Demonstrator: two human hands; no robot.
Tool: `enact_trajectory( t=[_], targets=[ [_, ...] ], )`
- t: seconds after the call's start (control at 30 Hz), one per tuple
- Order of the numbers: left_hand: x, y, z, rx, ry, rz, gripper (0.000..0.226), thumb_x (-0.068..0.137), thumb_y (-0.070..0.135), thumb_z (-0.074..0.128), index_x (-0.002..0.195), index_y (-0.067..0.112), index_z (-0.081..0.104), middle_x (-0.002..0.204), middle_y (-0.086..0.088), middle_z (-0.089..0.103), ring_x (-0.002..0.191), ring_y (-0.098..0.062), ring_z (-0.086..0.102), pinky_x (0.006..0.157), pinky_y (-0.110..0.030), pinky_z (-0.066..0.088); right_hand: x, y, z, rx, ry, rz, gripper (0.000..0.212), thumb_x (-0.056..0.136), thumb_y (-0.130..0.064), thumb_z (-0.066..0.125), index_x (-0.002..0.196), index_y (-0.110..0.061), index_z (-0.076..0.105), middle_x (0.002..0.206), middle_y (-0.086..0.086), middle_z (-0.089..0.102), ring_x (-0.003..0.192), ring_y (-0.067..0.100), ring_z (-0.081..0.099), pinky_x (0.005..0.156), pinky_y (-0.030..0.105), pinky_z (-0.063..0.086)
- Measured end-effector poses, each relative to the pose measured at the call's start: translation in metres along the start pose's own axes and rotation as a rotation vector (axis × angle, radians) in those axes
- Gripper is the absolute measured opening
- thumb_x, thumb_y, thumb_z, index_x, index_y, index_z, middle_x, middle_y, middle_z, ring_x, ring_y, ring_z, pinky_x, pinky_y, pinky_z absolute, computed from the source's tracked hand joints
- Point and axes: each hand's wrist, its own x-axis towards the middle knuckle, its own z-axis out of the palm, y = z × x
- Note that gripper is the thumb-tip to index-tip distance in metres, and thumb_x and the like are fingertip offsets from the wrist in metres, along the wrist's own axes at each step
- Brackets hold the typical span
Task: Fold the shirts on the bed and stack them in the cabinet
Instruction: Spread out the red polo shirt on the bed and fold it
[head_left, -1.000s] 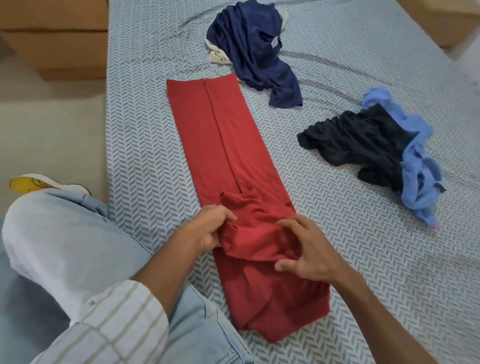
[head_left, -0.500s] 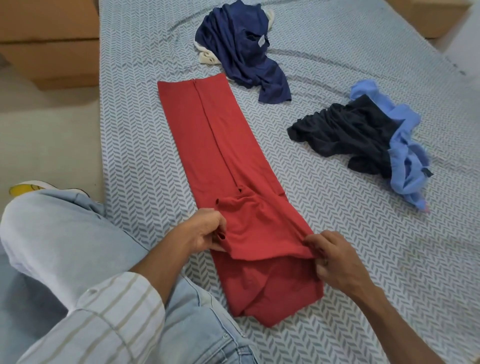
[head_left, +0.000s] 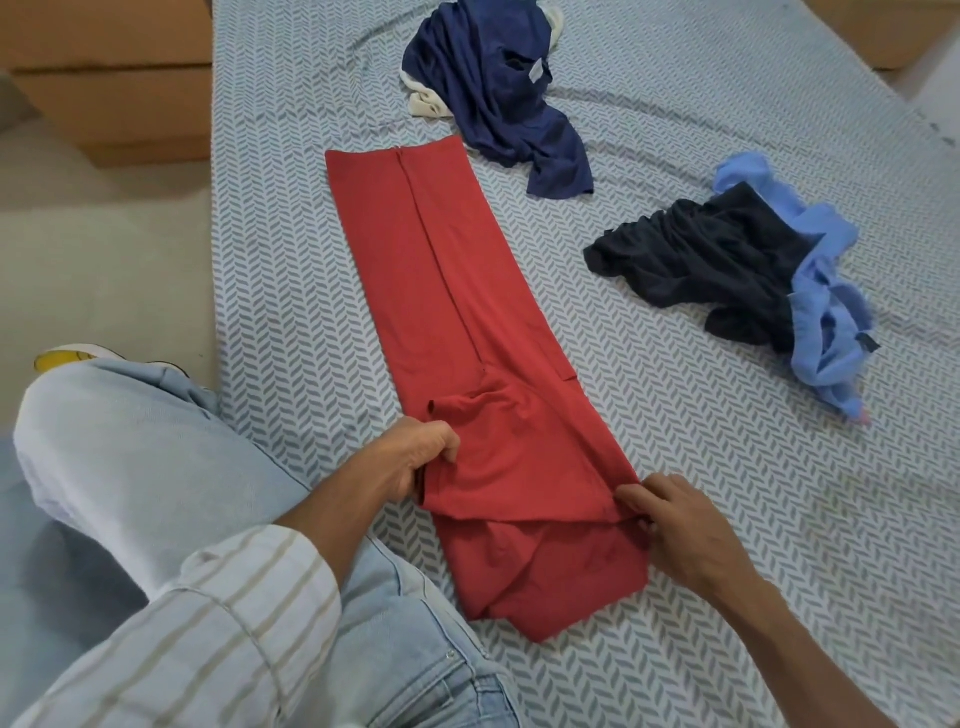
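The bed (head_left: 675, 519) has a herringbone sheet; wooden furniture (head_left: 114, 93) stands beside it. The left hand (head_left: 415, 454) and right hand (head_left: 680, 530) each pinch the red shirt (head_left: 467, 312).

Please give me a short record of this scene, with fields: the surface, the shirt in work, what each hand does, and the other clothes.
surface: bed with a blue-grey zigzag sheet
shirt in work: red shirt, folded into a long strip, near end doubled over
left hand: grips the strip's left edge
right hand: pinches the strip's right edge
unfolded: navy shirt over a cream garment at the far end; black shirt on a light blue shirt to the right
cabinet: not clearly in view
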Motion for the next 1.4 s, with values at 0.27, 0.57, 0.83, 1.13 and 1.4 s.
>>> enact_trajectory(
  t=[0.27, 0.57, 0.83, 1.13, 1.4],
  targets=[
    [-0.005, -0.002, -0.003, 0.201, 0.054, 0.051, 0.038, 0.063, 0.013, 0.064, 0.099, 0.005, 0.06, 0.103, -0.012, 0.064, 0.088, -0.027, 0.061, 0.073, -0.036, 0.057, 0.057, -0.074, -0.006, 0.257, 0.24, 0.025, 0.05, 0.066, -0.004, 0.049, 0.111, -0.008, 0.07, 0.115, 0.007, 0.064, 0.105, 0.023, 0.059, 0.096, 0.029, 0.047],
    [-0.012, -0.004, -0.007, 0.237, -0.012, 0.061, 0.027, 0.074, 0.015, 0.066, 0.099, 0.003, 0.066, 0.094, -0.016, 0.071, 0.084, -0.033, 0.07, 0.065, -0.043, 0.063, 0.149, -0.126, 0.016, 0.182, -0.286, -0.046, 0.076, 0.077, -0.009, 0.063, 0.149, -0.015, 0.041, 0.136, 0.004, 0.042, 0.111, 0.029, 0.052, 0.094, 0.039, 0.048],
    [-0.004, -0.014, 0.006, 0.712, 0.212, 0.835, 0.037, 0.084, 0.058, 0.061, 0.07, 0.025, 0.051, 0.06, 0.008, 0.057, 0.059, -0.011, 0.058, 0.059, -0.03, 0.041, 0.138, -0.11, -0.006, 1.06, -0.248, 0.463, 0.027, 0.103, -0.016, 0.045, 0.114, -0.021, 0.069, 0.109, 0.003, 0.071, 0.094, 0.022, 0.07, 0.076, 0.034, 0.061],
    [-0.008, -0.013, 0.016, 0.372, -0.138, 0.561, 0.017, 0.101, 0.025, 0.053, 0.103, 0.015, 0.067, 0.07, -0.014, 0.073, 0.058, -0.025, 0.073, 0.052, -0.039, 0.06, 0.124, -0.09, -0.023, 0.981, -0.21, 0.671, 0.03, 0.085, -0.046, 0.073, 0.107, -0.026, 0.069, 0.092, -0.003, 0.074, 0.081, 0.011, 0.07, 0.077, 0.044, 0.062],
    [0.026, -0.001, 0.006, 0.522, 0.064, 0.695, 0.047, 0.098, 0.038, 0.054, 0.142, 0.045, 0.039, 0.062, -0.005, 0.068, 0.046, -0.017, 0.067, 0.045, -0.025, 0.051, 0.108, -0.099, -0.017, 0.626, -0.2, 0.573, 0.075, 0.068, -0.035, 0.087, 0.133, -0.032, 0.049, 0.092, -0.013, 0.064, 0.076, 0.008, 0.065, 0.083, 0.033, 0.055]
  ],
)
